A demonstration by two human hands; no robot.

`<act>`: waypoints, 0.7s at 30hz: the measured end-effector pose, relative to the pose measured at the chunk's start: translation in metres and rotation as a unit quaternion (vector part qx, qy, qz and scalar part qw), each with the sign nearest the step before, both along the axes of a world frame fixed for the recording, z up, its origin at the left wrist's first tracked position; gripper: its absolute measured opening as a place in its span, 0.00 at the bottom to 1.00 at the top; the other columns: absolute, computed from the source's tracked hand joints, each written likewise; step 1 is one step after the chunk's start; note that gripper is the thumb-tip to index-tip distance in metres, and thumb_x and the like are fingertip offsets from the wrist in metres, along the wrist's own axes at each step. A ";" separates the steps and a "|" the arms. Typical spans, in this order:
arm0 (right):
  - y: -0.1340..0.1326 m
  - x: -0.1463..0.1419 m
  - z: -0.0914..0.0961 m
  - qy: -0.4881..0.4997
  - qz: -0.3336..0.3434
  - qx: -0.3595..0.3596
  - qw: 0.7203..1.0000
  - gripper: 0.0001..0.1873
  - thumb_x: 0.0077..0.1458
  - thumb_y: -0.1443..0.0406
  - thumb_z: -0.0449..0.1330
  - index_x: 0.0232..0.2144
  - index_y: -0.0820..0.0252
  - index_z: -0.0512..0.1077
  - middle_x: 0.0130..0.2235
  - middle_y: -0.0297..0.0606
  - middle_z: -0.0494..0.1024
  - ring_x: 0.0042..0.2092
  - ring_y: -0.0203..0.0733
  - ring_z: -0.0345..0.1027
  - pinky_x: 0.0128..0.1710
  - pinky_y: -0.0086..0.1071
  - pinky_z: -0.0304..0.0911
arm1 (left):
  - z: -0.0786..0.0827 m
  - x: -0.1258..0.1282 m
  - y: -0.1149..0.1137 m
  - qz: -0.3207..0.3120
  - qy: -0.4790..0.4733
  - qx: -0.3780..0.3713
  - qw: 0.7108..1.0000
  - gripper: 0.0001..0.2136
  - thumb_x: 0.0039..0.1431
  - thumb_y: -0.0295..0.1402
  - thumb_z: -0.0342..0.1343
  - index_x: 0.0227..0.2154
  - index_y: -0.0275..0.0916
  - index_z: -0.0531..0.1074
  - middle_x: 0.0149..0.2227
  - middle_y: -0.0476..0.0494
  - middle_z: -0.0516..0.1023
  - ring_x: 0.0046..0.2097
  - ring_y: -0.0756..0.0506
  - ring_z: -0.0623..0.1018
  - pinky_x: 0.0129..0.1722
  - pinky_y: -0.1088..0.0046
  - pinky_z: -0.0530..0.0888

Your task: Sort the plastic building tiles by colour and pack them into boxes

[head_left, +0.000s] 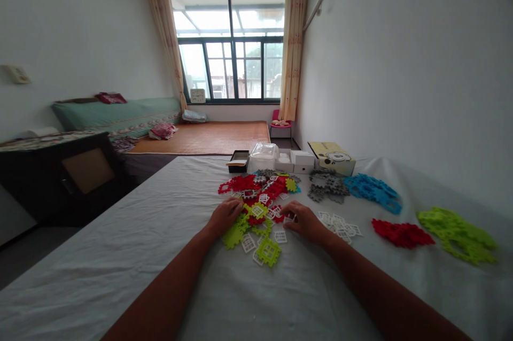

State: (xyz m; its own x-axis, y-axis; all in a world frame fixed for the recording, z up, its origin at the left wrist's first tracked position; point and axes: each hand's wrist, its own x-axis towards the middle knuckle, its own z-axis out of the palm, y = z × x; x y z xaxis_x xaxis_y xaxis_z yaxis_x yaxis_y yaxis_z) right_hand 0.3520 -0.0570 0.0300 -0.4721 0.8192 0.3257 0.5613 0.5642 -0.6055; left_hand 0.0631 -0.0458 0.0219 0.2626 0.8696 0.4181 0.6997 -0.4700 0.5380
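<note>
A mixed heap of plastic interlocking tiles [260, 196] in red, lime green and white lies on the white-sheeted table [140, 245] before me. My left hand [225, 215] rests curled on the heap's left edge, its fingers over a lime green tile [236, 231]. On the right edge of the heap, my right hand [303, 220] has its fingertips pinched on a small white window piece [289, 218]. More lime tiles [267, 250] and white window pieces lie just in front of both hands.
Sorted piles sit to the right: white pieces [340, 225], grey tiles [328, 186], blue tiles [372, 190], red tiles [402, 234], lime tiles [457, 234]. Small boxes [276, 159] and a yellow carton [332, 157] line the table's far edge. A bed [120, 116] lies beyond.
</note>
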 end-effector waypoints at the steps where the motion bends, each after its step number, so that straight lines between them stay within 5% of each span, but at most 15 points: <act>1: 0.001 0.002 0.002 0.010 0.008 -0.011 1.000 0.09 0.47 0.68 0.60 0.34 0.59 0.74 0.34 0.35 0.74 0.33 0.35 0.66 0.34 0.27 0.62 | 0.000 0.000 0.000 0.000 0.000 -0.001 1.000 0.17 0.62 0.42 0.43 0.33 0.39 0.75 0.40 0.41 0.76 0.43 0.45 0.75 0.47 0.71 0.69; 11: 0.024 0.088 0.033 -0.115 -0.007 -0.088 0.989 0.17 0.49 0.52 0.59 0.27 0.60 0.76 0.26 0.36 0.76 0.28 0.37 0.67 0.29 0.29 0.59 | -0.003 -0.001 0.001 0.004 -0.002 0.003 1.000 0.16 0.61 0.41 0.45 0.34 0.39 0.75 0.41 0.42 0.77 0.43 0.45 0.75 0.46 0.72 0.69; 17: 0.022 0.046 0.005 -0.072 -0.032 0.075 0.994 0.16 0.54 0.59 0.56 0.43 0.57 0.74 0.44 0.43 0.75 0.45 0.44 0.67 0.46 0.38 0.61 | -0.005 -0.002 0.003 -0.001 0.006 0.006 1.000 0.16 0.61 0.41 0.45 0.33 0.40 0.75 0.41 0.42 0.77 0.43 0.46 0.75 0.47 0.72 0.69; 21: 0.008 0.012 0.000 -0.102 0.004 0.100 0.990 0.18 0.53 0.61 0.58 0.47 0.56 0.71 0.47 0.43 0.74 0.50 0.46 0.63 0.50 0.39 0.59 | -0.003 -0.001 0.003 0.000 0.005 0.003 1.000 0.16 0.61 0.41 0.45 0.33 0.40 0.75 0.41 0.42 0.76 0.43 0.45 0.74 0.47 0.72 0.69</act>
State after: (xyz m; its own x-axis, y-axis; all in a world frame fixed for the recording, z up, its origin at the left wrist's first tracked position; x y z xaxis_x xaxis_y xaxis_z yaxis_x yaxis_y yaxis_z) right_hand 0.3638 -0.0490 0.0299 -0.5513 0.7438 0.3780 0.6552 0.6665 -0.3558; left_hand 0.0618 -0.0432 0.0186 0.2661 0.8677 0.4199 0.7052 -0.4722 0.5289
